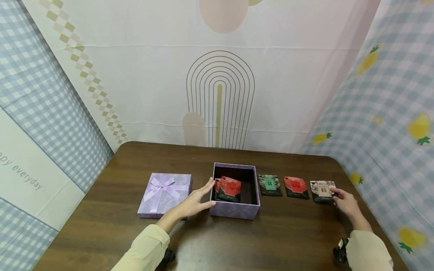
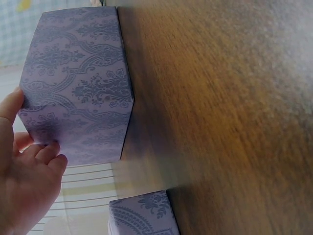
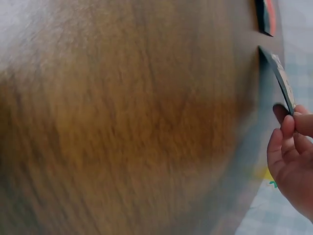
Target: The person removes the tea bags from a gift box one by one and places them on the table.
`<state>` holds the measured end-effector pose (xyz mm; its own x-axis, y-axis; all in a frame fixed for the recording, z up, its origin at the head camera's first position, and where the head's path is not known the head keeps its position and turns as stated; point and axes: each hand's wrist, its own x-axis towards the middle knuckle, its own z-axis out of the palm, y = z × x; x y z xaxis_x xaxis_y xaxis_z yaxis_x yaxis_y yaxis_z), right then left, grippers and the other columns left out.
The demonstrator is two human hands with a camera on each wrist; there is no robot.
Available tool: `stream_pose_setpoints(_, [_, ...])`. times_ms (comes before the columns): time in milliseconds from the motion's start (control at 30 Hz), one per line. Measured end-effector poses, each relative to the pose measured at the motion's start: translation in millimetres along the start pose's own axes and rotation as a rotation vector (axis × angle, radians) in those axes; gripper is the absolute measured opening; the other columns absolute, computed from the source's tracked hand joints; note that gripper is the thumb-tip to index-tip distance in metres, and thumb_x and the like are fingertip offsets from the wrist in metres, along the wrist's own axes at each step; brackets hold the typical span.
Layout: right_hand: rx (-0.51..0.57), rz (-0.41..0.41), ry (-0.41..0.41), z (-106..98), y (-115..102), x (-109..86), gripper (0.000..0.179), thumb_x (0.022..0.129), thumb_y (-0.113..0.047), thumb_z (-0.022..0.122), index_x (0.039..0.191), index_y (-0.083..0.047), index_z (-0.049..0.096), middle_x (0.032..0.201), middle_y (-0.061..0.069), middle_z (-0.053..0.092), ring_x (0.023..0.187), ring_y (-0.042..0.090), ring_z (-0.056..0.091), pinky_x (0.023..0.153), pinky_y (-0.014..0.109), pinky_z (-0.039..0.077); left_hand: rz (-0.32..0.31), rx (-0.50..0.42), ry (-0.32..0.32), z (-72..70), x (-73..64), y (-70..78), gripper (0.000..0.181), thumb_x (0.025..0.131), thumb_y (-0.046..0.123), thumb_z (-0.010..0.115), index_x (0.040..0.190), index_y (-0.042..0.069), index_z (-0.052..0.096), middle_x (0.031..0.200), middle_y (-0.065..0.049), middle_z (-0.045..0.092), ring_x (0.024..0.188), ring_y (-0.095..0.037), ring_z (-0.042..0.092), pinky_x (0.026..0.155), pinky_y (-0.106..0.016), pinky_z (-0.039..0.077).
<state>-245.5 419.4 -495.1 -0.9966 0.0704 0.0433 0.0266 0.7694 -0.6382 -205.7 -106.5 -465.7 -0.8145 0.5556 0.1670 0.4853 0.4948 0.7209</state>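
A purple patterned box [image 1: 234,210] stands without its lid, with red-and-black packets [image 1: 229,189] inside. My left hand [image 1: 194,203] rests against its near left corner, thumb at the front rim and fingers along the left side. Over at the right, my right hand [image 1: 347,204] pinches the edge of a flat floral packet with a beige label [image 1: 322,191]. In the right wrist view this packet [image 3: 283,85] is tilted, its near edge raised between thumb and fingers.
The lilac lid with a ribbon bow [image 1: 164,194] lies left of the box. Between the box and my right hand lie a green-labelled packet [image 1: 270,185] and a red packet [image 1: 296,187]. Printed cloth [image 1: 152,94] hangs behind the wooden table [image 1: 257,244].
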Motion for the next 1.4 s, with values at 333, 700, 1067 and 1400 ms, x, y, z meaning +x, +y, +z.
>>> stream_pose_setpoints(333, [-0.117,0.069,-0.012,12.5,0.0,7.8,0.037,0.09,-0.004,0.04,0.123,0.012,0.043,0.127,0.041,0.034,0.115,0.058,0.029,0.093,0.064,0.026,-0.002,-0.002,-0.005,0.8,0.1,-0.7,0.069,0.09,0.024,0.056,0.143,-0.002,0.021,0.149,-0.019,0.011,0.133,-0.032,0.024,0.107,-0.048,0.023])
stream_pose_setpoints(700, [-0.104,0.048,0.057,19.6,-2.2,6.3,0.037,0.091,-0.005,0.041,0.122,0.015,0.042,0.121,0.036,0.045,0.113,0.053,0.036,0.094,0.059,0.029,0.002,-0.012,-0.011,0.1,0.8,-0.7,0.068,0.09,0.024,0.056,0.143,-0.001,0.021,0.149,-0.019,0.011,0.133,-0.032,0.023,0.107,-0.048,0.022])
stream_pose_setpoints(1067, [-0.024,-0.046,0.168,30.6,-27.9,3.9,0.034,0.094,-0.008,0.042,0.121,0.011,0.048,0.115,0.032,0.053,0.1,0.043,0.051,0.076,0.046,0.043,-0.001,-0.006,0.0,1.1,0.4,-3.0,0.068,0.09,0.023,0.057,0.143,-0.001,0.021,0.149,-0.018,0.011,0.133,-0.032,0.024,0.107,-0.048,0.023])
stream_pose_setpoints(1400, [0.026,-0.204,0.164,44.0,-65.6,8.7,0.031,0.092,-0.004,0.049,0.119,0.01,0.053,0.109,0.028,0.06,0.092,0.031,0.058,0.067,0.021,0.047,0.009,0.001,0.008,1.5,0.1,-2.5,0.068,0.089,0.022,0.058,0.142,-0.003,0.023,0.149,-0.02,0.012,0.133,-0.032,0.025,0.107,-0.047,0.023])
